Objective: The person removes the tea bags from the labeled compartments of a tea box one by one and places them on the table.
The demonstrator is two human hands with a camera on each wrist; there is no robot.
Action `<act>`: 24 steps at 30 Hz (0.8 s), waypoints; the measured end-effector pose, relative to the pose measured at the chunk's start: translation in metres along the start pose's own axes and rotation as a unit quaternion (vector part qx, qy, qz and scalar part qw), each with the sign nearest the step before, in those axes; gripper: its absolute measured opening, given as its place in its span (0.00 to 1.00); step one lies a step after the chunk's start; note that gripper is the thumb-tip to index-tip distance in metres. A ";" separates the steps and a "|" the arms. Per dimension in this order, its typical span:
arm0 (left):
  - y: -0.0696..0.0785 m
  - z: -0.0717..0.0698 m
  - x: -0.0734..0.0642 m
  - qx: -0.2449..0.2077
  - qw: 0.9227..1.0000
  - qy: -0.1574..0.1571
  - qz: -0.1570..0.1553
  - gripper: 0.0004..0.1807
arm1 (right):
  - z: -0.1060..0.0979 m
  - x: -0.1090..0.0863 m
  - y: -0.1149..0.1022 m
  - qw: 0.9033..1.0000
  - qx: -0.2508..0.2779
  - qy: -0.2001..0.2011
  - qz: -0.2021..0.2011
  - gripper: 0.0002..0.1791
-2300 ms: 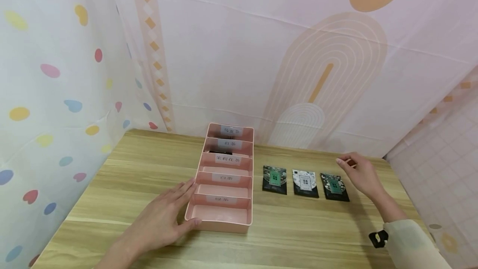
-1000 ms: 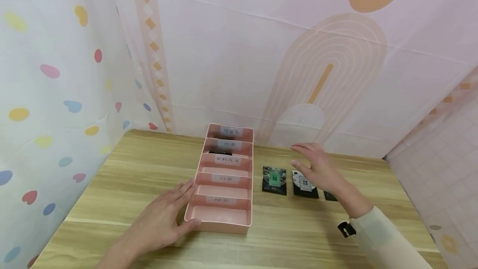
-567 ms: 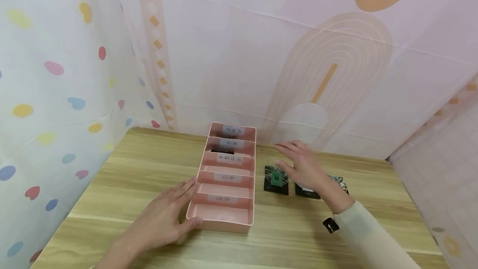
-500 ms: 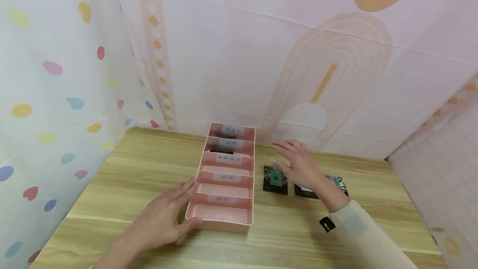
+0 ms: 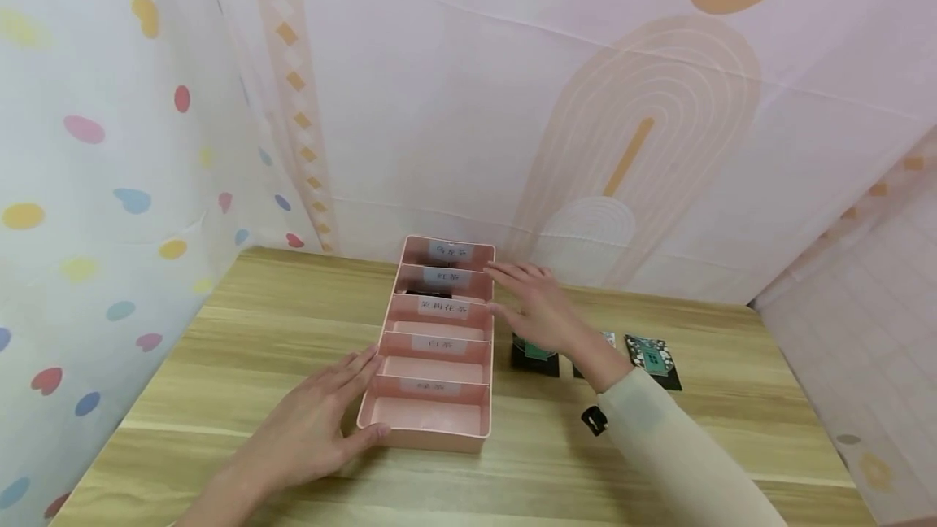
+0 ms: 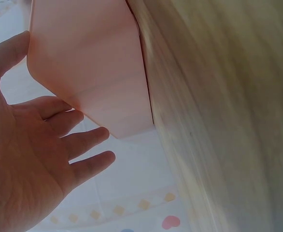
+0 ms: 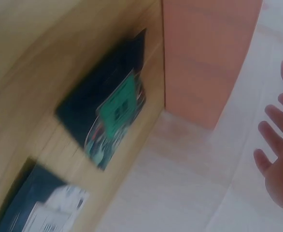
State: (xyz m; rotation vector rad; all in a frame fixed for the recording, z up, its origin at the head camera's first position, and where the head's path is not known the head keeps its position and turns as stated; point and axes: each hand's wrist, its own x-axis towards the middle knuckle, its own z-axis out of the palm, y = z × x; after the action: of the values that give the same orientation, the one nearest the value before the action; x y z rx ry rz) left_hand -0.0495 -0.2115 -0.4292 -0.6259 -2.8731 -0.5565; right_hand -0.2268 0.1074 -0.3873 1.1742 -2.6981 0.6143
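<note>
Pink box (image 5: 435, 439) touched by wide left hand (image 5: 311, 421) | right hand (image 5: 540, 309) held wide beside it | tea packets (image 5: 655, 361) laid right

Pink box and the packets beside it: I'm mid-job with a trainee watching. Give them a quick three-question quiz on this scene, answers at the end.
1. How many compartments does the pink box have?
2. True or false: the left hand touches the pink box.
3. In the head view, where is the packet farthest from the pink box?
A) inside the pink box
B) flat on the table
C) under the left hand

Key: 1. Five. 2. True. 3. B.
</note>
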 end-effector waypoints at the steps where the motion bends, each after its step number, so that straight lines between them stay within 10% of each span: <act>1: 0.000 0.000 0.000 -0.001 1.000 0.000 0.000 0.45 | 0.002 0.003 -0.002 1.000 0.005 0.000 -0.002 0.33; 24: 0.001 -0.001 -0.005 0.003 1.000 0.005 0.006 0.45 | 0.036 0.053 -0.034 0.990 0.120 -0.069 0.040 0.33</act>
State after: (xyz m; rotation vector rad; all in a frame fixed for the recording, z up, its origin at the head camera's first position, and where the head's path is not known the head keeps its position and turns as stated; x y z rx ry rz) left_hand -0.0441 -0.2128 -0.4293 -0.6373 -2.8594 -0.5487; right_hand -0.2372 0.0357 -0.3939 1.2079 -2.8611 0.9260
